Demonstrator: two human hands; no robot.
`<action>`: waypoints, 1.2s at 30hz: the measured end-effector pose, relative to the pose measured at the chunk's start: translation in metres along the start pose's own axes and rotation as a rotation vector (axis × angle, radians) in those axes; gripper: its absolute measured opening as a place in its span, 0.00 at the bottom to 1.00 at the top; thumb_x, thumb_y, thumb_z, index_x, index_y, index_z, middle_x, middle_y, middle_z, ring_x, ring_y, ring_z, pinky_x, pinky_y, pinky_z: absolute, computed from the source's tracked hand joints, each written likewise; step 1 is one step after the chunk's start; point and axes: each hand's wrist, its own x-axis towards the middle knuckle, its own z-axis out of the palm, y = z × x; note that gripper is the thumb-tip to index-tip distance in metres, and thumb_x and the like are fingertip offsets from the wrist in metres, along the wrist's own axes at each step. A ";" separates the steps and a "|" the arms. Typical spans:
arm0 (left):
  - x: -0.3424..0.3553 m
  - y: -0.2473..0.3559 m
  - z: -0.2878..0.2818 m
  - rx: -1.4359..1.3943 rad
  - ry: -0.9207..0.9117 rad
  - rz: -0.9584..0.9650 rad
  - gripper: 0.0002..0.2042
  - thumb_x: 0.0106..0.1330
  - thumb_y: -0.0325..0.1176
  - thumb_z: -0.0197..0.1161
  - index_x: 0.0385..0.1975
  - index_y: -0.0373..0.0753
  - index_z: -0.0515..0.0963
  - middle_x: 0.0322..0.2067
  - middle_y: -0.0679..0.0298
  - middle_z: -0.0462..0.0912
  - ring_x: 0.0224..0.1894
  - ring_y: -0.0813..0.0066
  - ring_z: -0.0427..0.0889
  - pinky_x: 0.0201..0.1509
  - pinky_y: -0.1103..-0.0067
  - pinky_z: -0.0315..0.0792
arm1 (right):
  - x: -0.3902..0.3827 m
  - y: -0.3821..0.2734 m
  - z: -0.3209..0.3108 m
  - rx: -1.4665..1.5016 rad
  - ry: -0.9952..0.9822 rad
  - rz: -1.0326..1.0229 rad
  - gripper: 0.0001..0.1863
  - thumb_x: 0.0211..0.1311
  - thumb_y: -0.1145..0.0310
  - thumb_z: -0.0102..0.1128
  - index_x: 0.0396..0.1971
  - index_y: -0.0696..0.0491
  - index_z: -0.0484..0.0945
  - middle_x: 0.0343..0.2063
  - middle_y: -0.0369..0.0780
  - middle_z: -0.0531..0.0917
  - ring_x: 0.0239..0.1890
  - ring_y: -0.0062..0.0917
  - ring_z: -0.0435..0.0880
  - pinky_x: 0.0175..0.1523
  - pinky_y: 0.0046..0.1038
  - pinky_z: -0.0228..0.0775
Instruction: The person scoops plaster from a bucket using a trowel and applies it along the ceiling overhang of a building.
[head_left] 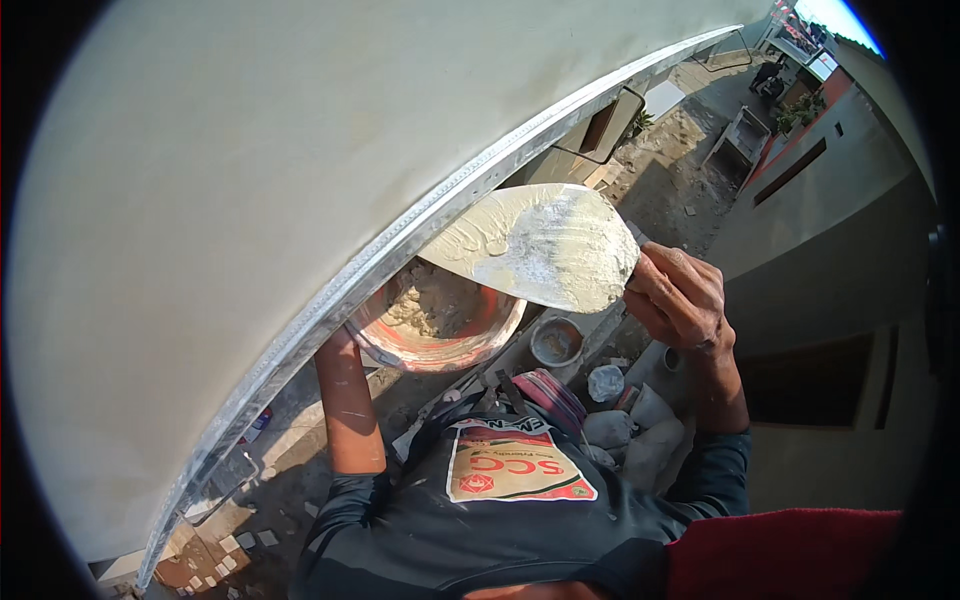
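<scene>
My right hand (685,295) is closed round the grip of a broad, rounded trowel (545,250), whose blade is smeared with pale wet plaster. The blade reaches left toward the metal strip (390,245) along the edge of the pale wall (230,180). Just below it, an orange bucket (450,357) with a plaster-caked rim holds lumpy grey plaster (425,305). At the bucket's left side is my left hand (338,342), which appears to hold it up. Its fingers are mostly hidden behind the bucket and the strip.
A smaller grey bucket (557,342) stands below, beside pale sacks (650,435) and a clear plastic bag (606,383). Another building's wall (820,230) rises at the right. Rubble and tile pieces (228,545) lie on the ground at lower left.
</scene>
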 end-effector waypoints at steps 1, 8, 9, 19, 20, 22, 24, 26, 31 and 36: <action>-0.001 -0.002 0.000 -0.001 0.008 0.013 0.27 0.36 0.20 0.59 0.44 0.24 0.77 0.43 0.49 0.82 0.46 0.58 0.82 0.58 0.70 0.73 | -0.005 0.005 -0.004 -0.022 -0.006 -0.006 0.29 0.41 0.75 0.74 0.49 0.60 0.78 0.32 0.43 0.82 0.27 0.31 0.83 0.29 0.29 0.76; -0.018 -0.002 0.016 0.062 -0.008 0.117 0.26 0.36 0.20 0.60 0.43 0.24 0.78 0.42 0.50 0.82 0.45 0.60 0.82 0.58 0.70 0.73 | -0.030 0.014 0.011 0.006 -0.304 0.168 0.23 0.45 0.75 0.69 0.46 0.59 0.79 0.32 0.42 0.83 0.28 0.34 0.84 0.31 0.30 0.77; -0.022 -0.002 0.019 0.085 -0.015 0.124 0.26 0.36 0.20 0.60 0.43 0.24 0.78 0.42 0.50 0.82 0.45 0.60 0.82 0.58 0.71 0.72 | -0.028 0.012 0.023 -0.008 -0.364 0.203 0.24 0.50 0.72 0.69 0.50 0.54 0.78 0.34 0.39 0.82 0.31 0.33 0.83 0.33 0.31 0.76; -0.061 0.001 0.053 0.334 -0.251 0.135 0.20 0.35 0.21 0.66 0.35 0.29 0.79 0.42 0.55 0.83 0.44 0.67 0.81 0.57 0.73 0.70 | -0.014 -0.020 0.163 -0.281 -0.662 0.086 0.25 0.59 0.68 0.53 0.58 0.52 0.70 0.40 0.40 0.77 0.47 0.31 0.76 0.51 0.32 0.70; -0.060 0.000 0.051 0.342 -0.259 0.130 0.20 0.35 0.21 0.66 0.35 0.29 0.79 0.42 0.55 0.83 0.44 0.67 0.81 0.57 0.73 0.70 | -0.018 -0.026 0.164 -0.256 -0.691 0.081 0.23 0.60 0.68 0.53 0.57 0.53 0.71 0.40 0.40 0.77 0.46 0.31 0.77 0.50 0.32 0.71; -0.056 -0.003 0.047 0.386 -0.294 0.170 0.16 0.35 0.21 0.67 0.29 0.32 0.77 0.43 0.54 0.83 0.44 0.67 0.80 0.57 0.73 0.69 | -0.027 -0.034 0.169 -0.229 -0.669 0.075 0.23 0.60 0.69 0.53 0.57 0.54 0.71 0.39 0.40 0.78 0.46 0.31 0.77 0.50 0.32 0.71; -0.055 -0.005 0.047 0.383 -0.349 0.156 0.14 0.36 0.21 0.69 0.25 0.35 0.75 0.45 0.53 0.82 0.45 0.68 0.79 0.57 0.73 0.68 | -0.031 -0.046 0.169 -0.207 -0.651 0.071 0.22 0.61 0.69 0.53 0.57 0.54 0.71 0.39 0.40 0.78 0.46 0.31 0.77 0.50 0.31 0.71; -0.054 -0.009 0.046 0.379 -0.342 0.110 0.14 0.39 0.22 0.70 0.30 0.33 0.77 0.45 0.53 0.82 0.46 0.68 0.79 0.58 0.73 0.66 | -0.027 -0.060 0.170 -0.146 -0.482 0.035 0.18 0.59 0.67 0.54 0.48 0.56 0.76 0.34 0.42 0.80 0.42 0.30 0.79 0.44 0.32 0.71; -0.035 -0.026 0.052 0.368 -0.395 0.134 0.16 0.47 0.26 0.72 0.37 0.31 0.79 0.44 0.58 0.82 0.39 0.76 0.75 0.50 0.77 0.66 | -0.020 -0.062 0.172 -0.080 -0.519 0.163 0.23 0.61 0.69 0.54 0.58 0.51 0.72 0.39 0.39 0.79 0.47 0.29 0.77 0.50 0.30 0.73; -0.022 -0.042 0.060 0.413 -0.491 0.209 0.09 0.55 0.28 0.70 0.33 0.35 0.79 0.34 0.69 0.78 0.32 0.82 0.67 0.41 0.84 0.60 | -0.041 -0.060 0.179 0.260 -0.220 0.452 0.24 0.55 0.71 0.62 0.54 0.51 0.77 0.32 0.42 0.81 0.35 0.33 0.82 0.38 0.33 0.76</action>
